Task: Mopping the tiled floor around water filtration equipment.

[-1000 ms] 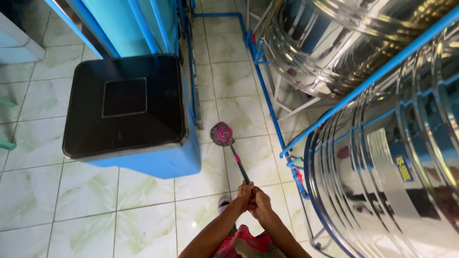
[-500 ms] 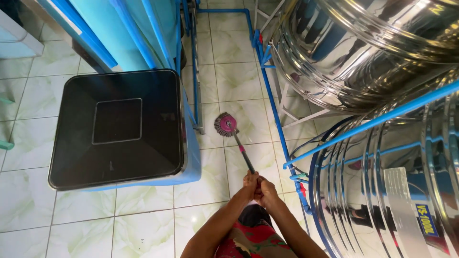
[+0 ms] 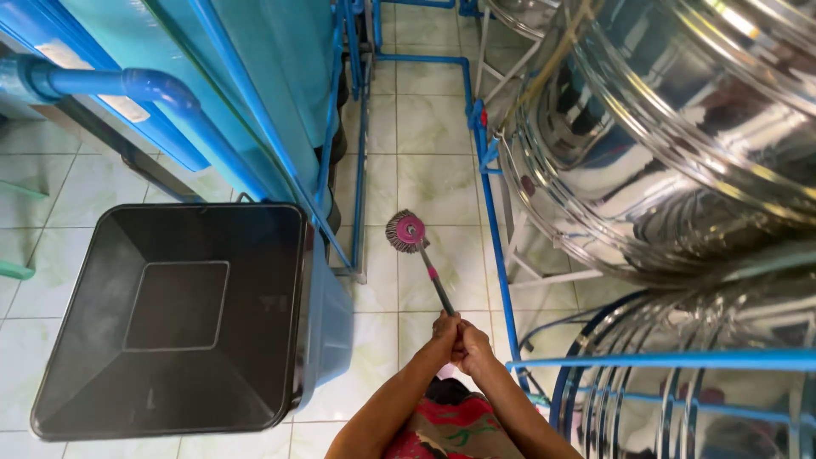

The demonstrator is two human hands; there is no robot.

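Mop (image 3: 406, 231), probably light and stiff-handled with a soft head, is gripped at its handle's top by left hand (image 3: 444, 328) and right hand (image 3: 473, 342).

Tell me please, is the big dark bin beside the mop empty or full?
Empty: the bin shows bare dark walls down to its flat bottom.

Pale label strip (image 3: 93, 81) on blue tank.
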